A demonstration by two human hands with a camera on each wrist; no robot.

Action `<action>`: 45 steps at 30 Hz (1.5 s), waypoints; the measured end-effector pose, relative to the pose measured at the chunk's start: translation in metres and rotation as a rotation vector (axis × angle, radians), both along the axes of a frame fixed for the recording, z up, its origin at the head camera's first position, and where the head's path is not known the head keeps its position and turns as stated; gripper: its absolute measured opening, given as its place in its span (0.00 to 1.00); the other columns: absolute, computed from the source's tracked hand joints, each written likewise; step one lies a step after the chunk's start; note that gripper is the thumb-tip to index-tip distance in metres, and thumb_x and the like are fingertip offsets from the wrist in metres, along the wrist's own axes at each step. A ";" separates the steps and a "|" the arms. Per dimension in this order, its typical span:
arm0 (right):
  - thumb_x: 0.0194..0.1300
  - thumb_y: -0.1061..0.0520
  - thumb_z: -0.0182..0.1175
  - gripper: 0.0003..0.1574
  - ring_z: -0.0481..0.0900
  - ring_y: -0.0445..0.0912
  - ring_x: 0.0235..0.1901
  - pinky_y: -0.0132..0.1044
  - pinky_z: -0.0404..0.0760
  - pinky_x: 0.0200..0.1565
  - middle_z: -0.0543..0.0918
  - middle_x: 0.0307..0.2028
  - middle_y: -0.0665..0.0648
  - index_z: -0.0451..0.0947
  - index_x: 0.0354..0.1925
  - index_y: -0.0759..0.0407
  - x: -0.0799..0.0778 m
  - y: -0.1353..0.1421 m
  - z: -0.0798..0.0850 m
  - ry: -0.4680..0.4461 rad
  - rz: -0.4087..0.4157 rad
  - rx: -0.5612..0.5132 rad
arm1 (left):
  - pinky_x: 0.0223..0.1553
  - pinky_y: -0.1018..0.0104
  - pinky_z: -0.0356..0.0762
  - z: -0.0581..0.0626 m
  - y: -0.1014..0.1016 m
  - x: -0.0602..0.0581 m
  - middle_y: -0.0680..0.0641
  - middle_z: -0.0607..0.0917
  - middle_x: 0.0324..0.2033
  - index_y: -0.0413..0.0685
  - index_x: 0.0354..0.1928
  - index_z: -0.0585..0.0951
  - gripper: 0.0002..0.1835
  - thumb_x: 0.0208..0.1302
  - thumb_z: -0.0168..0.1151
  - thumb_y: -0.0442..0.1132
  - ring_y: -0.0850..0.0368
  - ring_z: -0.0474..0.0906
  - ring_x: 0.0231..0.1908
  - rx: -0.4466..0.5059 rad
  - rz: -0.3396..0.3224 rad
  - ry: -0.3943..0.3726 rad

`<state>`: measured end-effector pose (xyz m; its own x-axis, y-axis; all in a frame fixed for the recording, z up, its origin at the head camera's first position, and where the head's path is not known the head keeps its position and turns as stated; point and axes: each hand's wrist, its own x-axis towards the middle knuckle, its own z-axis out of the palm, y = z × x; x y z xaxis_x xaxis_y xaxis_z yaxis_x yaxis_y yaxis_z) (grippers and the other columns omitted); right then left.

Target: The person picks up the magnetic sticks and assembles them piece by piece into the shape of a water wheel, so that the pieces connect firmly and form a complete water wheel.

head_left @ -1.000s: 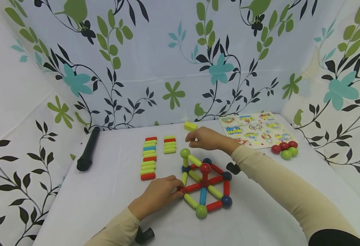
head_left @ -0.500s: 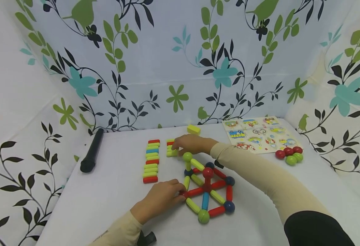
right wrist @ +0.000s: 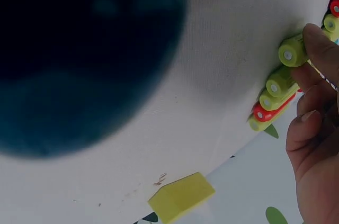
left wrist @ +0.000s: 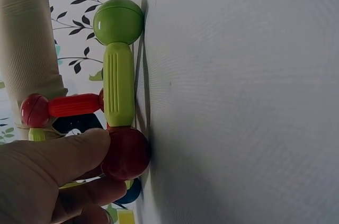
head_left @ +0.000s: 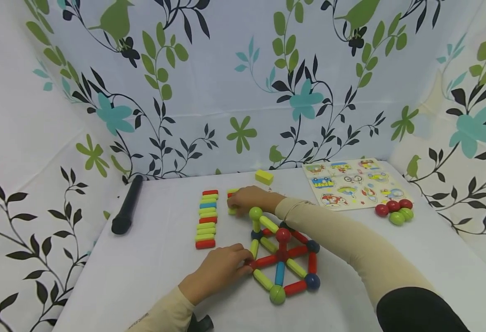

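The left hand [head_left: 219, 269] pinches a red ball [left wrist: 126, 153] at the near-left corner of the rod-and-ball frame [head_left: 282, 256] on the table [head_left: 143, 272]. The right hand [head_left: 248, 199] reaches over the frame and pinches a green rod [right wrist: 292, 52] from the short row of rods [right wrist: 273, 97] behind it

Black cylinder [head_left: 127, 210], puzzle board [head_left: 352, 183], yellow block [head_left: 264, 176]

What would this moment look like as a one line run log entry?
left hand: holds red ball of rod structure | right hand: fingers on green rod | table: white
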<state>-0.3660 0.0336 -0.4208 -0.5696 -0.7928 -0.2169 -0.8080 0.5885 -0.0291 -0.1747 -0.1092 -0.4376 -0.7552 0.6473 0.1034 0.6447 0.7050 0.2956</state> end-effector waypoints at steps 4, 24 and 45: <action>0.70 0.49 0.66 0.13 0.78 0.42 0.39 0.36 0.79 0.47 0.83 0.38 0.43 0.81 0.51 0.46 0.001 0.001 0.000 -0.039 -0.041 -0.019 | 0.30 0.74 0.76 0.000 -0.002 0.000 0.59 0.83 0.34 0.56 0.44 0.87 0.09 0.63 0.73 0.45 0.68 0.76 0.29 0.004 0.003 0.017; 0.64 0.57 0.65 0.17 0.80 0.45 0.34 0.37 0.82 0.36 0.84 0.37 0.46 0.82 0.52 0.56 0.057 0.158 0.034 -0.444 -0.294 -0.511 | 0.35 0.73 0.79 0.006 -0.004 0.000 0.59 0.85 0.36 0.56 0.45 0.87 0.10 0.62 0.74 0.45 0.68 0.81 0.34 -0.014 0.003 -0.004; 0.64 0.58 0.67 0.15 0.79 0.46 0.31 0.36 0.82 0.35 0.84 0.37 0.46 0.83 0.50 0.54 0.063 0.162 0.025 -0.442 -0.293 -0.477 | 0.35 0.73 0.79 0.001 -0.001 0.000 0.59 0.85 0.35 0.56 0.45 0.87 0.10 0.63 0.73 0.45 0.69 0.79 0.33 -0.010 -0.012 0.002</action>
<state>-0.3028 0.1955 -0.3956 -0.7124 -0.6868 -0.1445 -0.4720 0.6211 -0.6257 -0.1747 -0.1100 -0.4363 -0.7474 0.6570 0.0983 0.6534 0.7003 0.2876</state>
